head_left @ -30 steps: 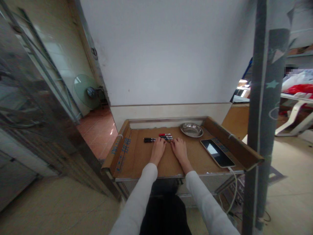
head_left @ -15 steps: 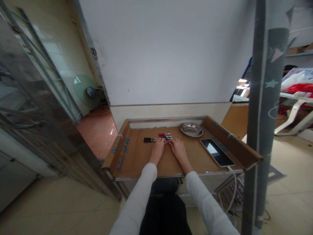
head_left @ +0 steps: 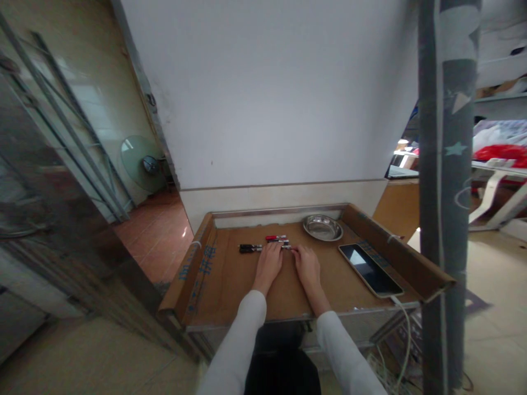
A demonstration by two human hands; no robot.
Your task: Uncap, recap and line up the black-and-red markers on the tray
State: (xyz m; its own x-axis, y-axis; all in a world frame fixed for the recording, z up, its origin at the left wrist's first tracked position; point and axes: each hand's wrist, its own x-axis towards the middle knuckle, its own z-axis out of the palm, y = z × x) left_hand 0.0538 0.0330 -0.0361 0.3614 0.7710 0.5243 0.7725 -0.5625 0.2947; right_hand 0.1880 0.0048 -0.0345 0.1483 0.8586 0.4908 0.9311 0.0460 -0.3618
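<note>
Several slim marker pens lie side by side on the cardboard-lined table. The black markers (head_left: 250, 248) stick out to the left of my left hand (head_left: 269, 266), which curls over their middle with the fingers together. Between the hands shows the pale end of a marker (head_left: 286, 247). At that end my right hand (head_left: 307, 269) pinches with thumb and fingers; the fingertips are small and partly hidden. Just beyond my left fingers lie a red marker (head_left: 275, 238) and a dark marker (head_left: 281, 241).
A round steel dish (head_left: 323, 227) stands at the back right. In front of it lies a phone (head_left: 370, 271) with a white cable (head_left: 405, 329) hanging over the edge. Raised cardboard sides (head_left: 399, 258) border the table, a wall (head_left: 280, 99) stands behind, and a grey post (head_left: 448, 208) rises at right.
My right hand has moved slightly right, away from my left, and more of the pale marker end shows between them. The camera view has tilted up a little.
</note>
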